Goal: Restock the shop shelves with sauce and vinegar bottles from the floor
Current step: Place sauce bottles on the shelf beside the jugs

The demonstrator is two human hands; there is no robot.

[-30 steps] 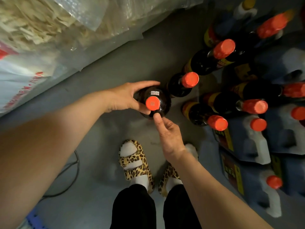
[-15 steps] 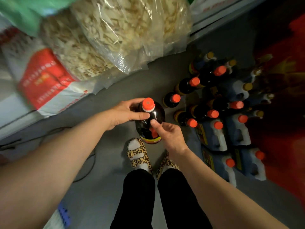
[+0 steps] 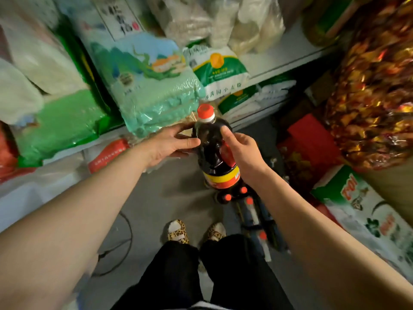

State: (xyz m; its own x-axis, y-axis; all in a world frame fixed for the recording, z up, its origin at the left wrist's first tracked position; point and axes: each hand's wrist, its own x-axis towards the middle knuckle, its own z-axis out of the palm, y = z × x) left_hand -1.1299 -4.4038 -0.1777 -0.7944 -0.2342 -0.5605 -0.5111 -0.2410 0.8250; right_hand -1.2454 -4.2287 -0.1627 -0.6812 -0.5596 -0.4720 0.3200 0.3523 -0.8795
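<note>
1. The dark sauce bottle [image 3: 214, 151] with its red cap [image 3: 205, 111] is off the floor and held upright in front of the person, above the bottles left on the floor [image 3: 232, 195], with its cap level with the lower edge of the shelf [image 3: 288, 66] behind it.
2. The left hand [image 3: 172, 145] grips the bottle's shoulder from the left, thumb across the front and fingers curled round the far side. The right hand [image 3: 242, 151] holds the body from the right, thumb lying up the front near the neck (both hands look firmly on it).
3. Judged from this, the step in hand is the carry: one bottle picked up, not yet placed.
4. Around it, the shelves hold bags of rice or grain [image 3: 152, 86] and white flour-like sacks [image 3: 220, 68], packed close; a big bag of gold-and-red wrapped sweets [image 3: 375, 104] fills the right side. No free slot for bottles shows in this view.
5. The next move probably calls for finding an open spot on a shelf, keeping the bottle upright, and setting its base down flat before either hand lets go (a one-handed release first might tip it).
</note>
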